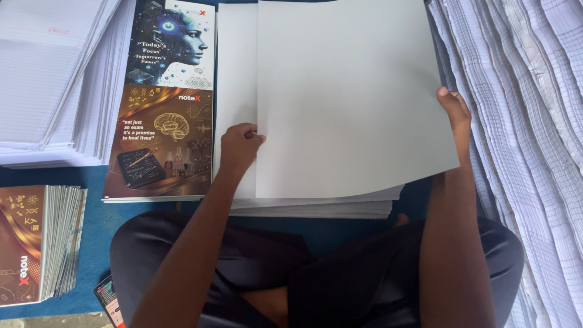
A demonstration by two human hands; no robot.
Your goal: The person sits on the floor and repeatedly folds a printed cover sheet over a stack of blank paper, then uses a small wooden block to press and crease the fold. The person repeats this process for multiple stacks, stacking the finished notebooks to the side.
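Blank grey-white sheet [349,97], head view: it was lifted off the top of a stack of like sheets [316,206] that lay on the blue surface [100,231] in front of the seated person. The left hand [238,147] pinched the sheet's left edge, fingers closed on it low down. The right hand [456,112] gripped the right edge, thumb showing on top and the other fingers hidden behind the sheet. The sheet sat slightly skewed to the stack, its near right corner past the stack's edge.

Handling judgement: a large thin sheet held by two edges would sag or crease if the hands pulled unevenly, so level, light tension and squaring one corner first looked the sound way to work.

Edges and room: a strip of printed covers [164,97] lay touching the stack on the left, so that side was tight. Beyond it rose a pile of ruled paper [48,79]. Stacked ruled sheets [522,121] crowded the right, just beside the right hand. A bundle of printed notebooks [36,243] stood at near left, well apart, and a phone [108,300] lay by the knee. Open room was mostly upward and toward the person's lap [316,273].
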